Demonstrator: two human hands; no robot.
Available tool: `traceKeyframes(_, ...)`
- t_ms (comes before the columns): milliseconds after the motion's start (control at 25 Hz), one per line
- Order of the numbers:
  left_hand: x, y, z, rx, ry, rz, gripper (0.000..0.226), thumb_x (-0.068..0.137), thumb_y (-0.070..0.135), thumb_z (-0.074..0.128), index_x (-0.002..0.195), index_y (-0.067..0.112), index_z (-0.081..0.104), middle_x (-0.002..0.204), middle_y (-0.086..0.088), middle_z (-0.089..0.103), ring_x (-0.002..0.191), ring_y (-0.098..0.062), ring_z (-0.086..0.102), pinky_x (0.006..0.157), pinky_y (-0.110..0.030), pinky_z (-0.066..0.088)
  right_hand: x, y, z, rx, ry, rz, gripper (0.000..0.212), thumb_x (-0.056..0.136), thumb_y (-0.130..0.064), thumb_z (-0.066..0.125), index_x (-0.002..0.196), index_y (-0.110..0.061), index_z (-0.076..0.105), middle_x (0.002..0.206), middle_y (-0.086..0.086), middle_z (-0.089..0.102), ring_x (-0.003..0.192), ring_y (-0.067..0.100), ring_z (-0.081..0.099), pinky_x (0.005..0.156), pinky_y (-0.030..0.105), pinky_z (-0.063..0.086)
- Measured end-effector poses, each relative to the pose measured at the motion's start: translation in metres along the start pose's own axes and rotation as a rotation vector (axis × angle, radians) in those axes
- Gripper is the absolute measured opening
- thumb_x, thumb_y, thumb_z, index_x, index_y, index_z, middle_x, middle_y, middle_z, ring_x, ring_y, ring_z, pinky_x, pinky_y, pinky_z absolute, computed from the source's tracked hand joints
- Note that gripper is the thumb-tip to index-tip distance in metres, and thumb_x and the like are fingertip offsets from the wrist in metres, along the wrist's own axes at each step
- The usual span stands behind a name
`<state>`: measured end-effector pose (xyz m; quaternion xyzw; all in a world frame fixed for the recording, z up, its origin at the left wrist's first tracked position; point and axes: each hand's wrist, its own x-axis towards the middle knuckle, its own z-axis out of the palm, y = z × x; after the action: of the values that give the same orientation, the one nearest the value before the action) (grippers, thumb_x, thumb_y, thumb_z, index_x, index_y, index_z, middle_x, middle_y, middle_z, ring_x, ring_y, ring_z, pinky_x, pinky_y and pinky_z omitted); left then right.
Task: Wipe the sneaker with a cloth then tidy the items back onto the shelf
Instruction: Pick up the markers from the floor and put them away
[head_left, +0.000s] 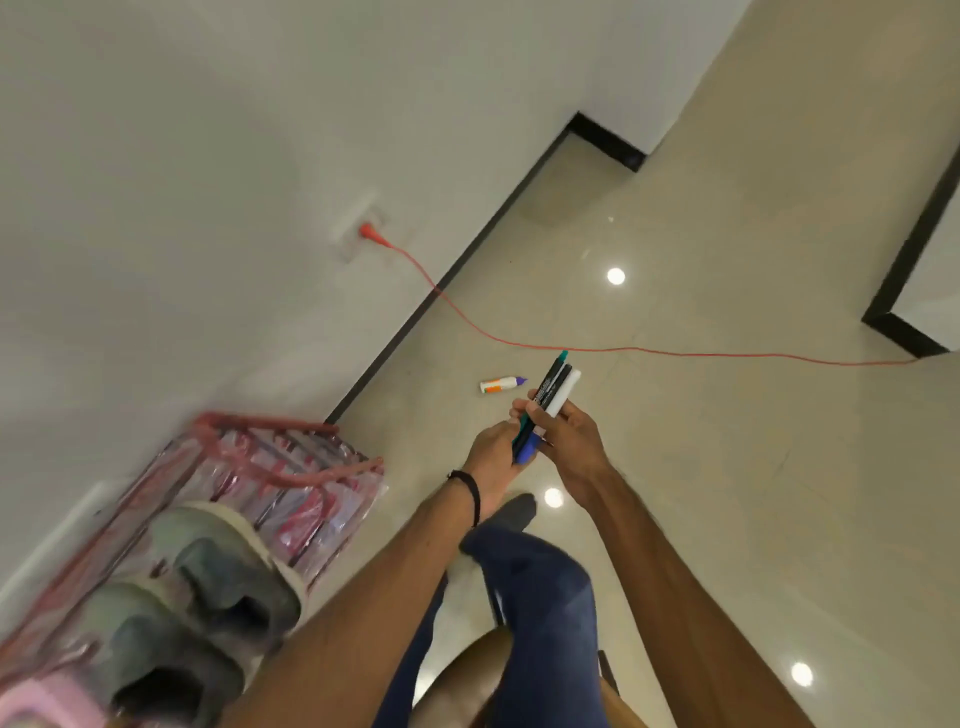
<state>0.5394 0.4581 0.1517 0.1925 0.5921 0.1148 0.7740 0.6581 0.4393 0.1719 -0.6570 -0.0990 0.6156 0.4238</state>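
Observation:
Both hands meet at the centre of the view, over the tiled floor. My right hand (569, 441) grips a bundle of markers (550, 395) that stick up past its fingers. My left hand (491, 452) holds the lower ends of the same bundle, where a blue cap (527, 449) shows. A small white glue bottle (501, 385) with an orange label and purple tip lies on the floor just beyond the hands. Two grey sneakers (208, 597) sit on top of the red-framed shoe shelf (291, 467) at the lower left. No cloth is visible.
An orange cable (675, 354) runs from a wall socket (363, 228) across the floor beyond the hands. The white wall with black skirting (441, 286) stands left. My leg in blue trousers (540, 597) is below the hands. A pink item (36, 701) shows at bottom left.

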Motion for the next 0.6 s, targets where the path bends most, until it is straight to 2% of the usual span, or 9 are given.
traceKeyframes(120,-0.049,0.005,-0.027,-0.142,0.05,0.035,0.027,0.108,0.025,0.044,0.104,0.013,0.068,0.127,-0.027,0.064,0.121,-0.036,0.062,0.106,-0.046,0.051,-0.025,-0.016,0.042,-0.159,-0.105,0.035,0.019,0.098,-0.01,0.063,0.116,-0.009,0.069,0.11,0.008,0.076,0.104,0.022,0.072,0.076,0.028,0.058)
traceKeyframes(240,-0.09,0.011,-0.054,-0.294,0.087,0.109,0.031,0.11,0.027,0.039,0.116,0.011,0.065,0.121,-0.018,0.067,0.109,-0.026,0.065,0.082,-0.026,0.06,-0.038,-0.035,0.085,-0.335,-0.262,0.069,0.026,0.097,-0.01,0.064,0.123,-0.006,0.066,0.111,0.008,0.076,0.106,0.024,0.072,0.084,0.036,0.059)
traceKeyframes(320,-0.11,0.012,-0.066,-0.352,0.126,0.149,0.035,0.111,0.031,0.037,0.124,0.011,0.063,0.125,-0.015,0.067,0.112,-0.023,0.065,0.074,-0.023,0.059,-0.042,-0.044,0.11,-0.449,-0.351,0.078,0.028,0.097,-0.01,0.065,0.125,-0.007,0.065,0.111,0.007,0.076,0.107,0.024,0.072,0.091,0.041,0.058)
traceKeyframes(480,-0.153,0.018,-0.096,-0.6,0.354,0.285,0.027,0.109,0.035,0.039,0.116,0.024,0.063,0.117,-0.006,0.068,0.11,-0.019,0.065,0.089,-0.035,0.06,-0.054,-0.051,0.171,-0.71,-0.605,0.059,0.027,0.094,-0.012,0.069,0.121,-0.01,0.068,0.111,0.01,0.075,0.103,0.025,0.072,0.083,0.036,0.06)
traceKeyframes(600,-0.18,0.005,-0.106,-0.814,0.437,0.374,0.027,0.108,0.034,0.041,0.117,0.02,0.062,0.117,-0.01,0.067,0.107,-0.023,0.066,0.095,-0.046,0.059,-0.073,-0.041,0.206,-0.872,-0.771,0.038,0.02,0.094,-0.012,0.069,0.114,-0.011,0.07,0.107,0.01,0.075,0.097,0.024,0.073,0.074,0.03,0.06)
